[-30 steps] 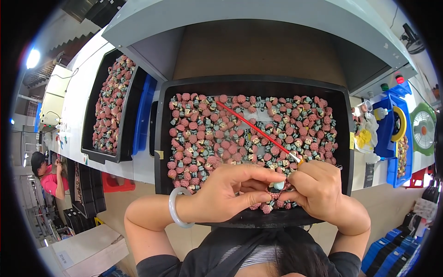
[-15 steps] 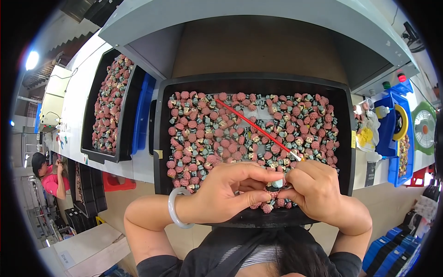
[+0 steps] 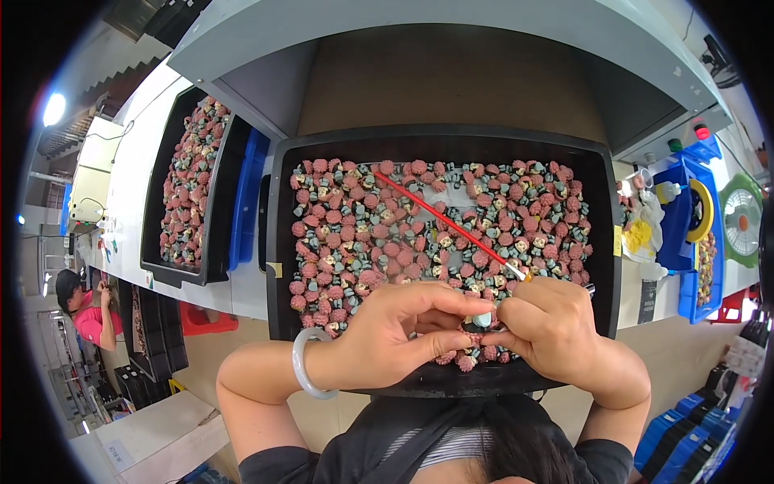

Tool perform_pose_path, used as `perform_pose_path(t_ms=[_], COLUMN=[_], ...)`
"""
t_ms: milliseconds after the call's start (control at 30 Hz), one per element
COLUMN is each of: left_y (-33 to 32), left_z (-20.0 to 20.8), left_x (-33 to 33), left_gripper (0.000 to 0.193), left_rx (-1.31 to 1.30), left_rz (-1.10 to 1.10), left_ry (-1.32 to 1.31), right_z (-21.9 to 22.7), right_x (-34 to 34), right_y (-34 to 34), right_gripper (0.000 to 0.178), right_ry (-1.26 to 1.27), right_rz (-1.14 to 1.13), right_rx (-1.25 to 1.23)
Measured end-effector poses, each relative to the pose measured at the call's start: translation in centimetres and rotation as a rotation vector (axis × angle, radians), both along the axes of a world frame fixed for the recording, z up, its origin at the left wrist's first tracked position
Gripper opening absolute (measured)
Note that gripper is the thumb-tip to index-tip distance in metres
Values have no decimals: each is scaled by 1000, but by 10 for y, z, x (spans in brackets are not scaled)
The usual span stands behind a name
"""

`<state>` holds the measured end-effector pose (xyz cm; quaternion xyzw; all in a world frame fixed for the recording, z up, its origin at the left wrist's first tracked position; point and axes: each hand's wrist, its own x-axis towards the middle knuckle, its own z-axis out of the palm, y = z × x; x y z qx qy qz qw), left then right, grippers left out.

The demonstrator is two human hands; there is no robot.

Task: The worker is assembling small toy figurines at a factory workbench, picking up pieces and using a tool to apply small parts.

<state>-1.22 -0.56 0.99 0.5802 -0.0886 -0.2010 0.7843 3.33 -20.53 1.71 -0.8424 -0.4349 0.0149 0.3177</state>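
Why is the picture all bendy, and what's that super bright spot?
Head view: the fisheye lens bends the grey cabinet; head view: a lamp glares white at far left; head view: the left hand and right hand look fairly sharp.

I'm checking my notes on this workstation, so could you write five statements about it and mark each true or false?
1. The white bangle is on the wrist of the left hand. True.
2. The left hand lies open and flat. False: its thumb and fingers are pinching a small figurine.
3. The right hand holds a red-handled brush. True.
4. The green fan is to the left of the large central tray. False: the green fan is to the right of the large central tray.
5. The second black tray, at the left, holds only blue bottles. False: it holds many pink-and-grey pieces.
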Motion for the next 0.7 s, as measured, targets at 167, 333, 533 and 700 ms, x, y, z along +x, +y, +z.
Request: perform_pose_path(t_ms=[167, 333, 533, 700], left_y=[-1, -2, -2, -3], left_z=[-5, -5, -6, -6], left_x=[3, 3, 4, 4], left_gripper=[32, 32, 32, 35], left_rx=[-67, -23, 120, 154], left_rz=[16, 20, 37, 79], left_ry=[-9, -74, -241, -217], right_z=[7, 3, -1, -4], right_x=[0, -3, -4, -5], right_y=[-7, -2, -1, 1], right_gripper=[24, 25, 27, 27], right_ry=[53, 39, 30, 10], right_rz=[-60, -76, -76, -99], right_rx=[85, 15, -17, -8])
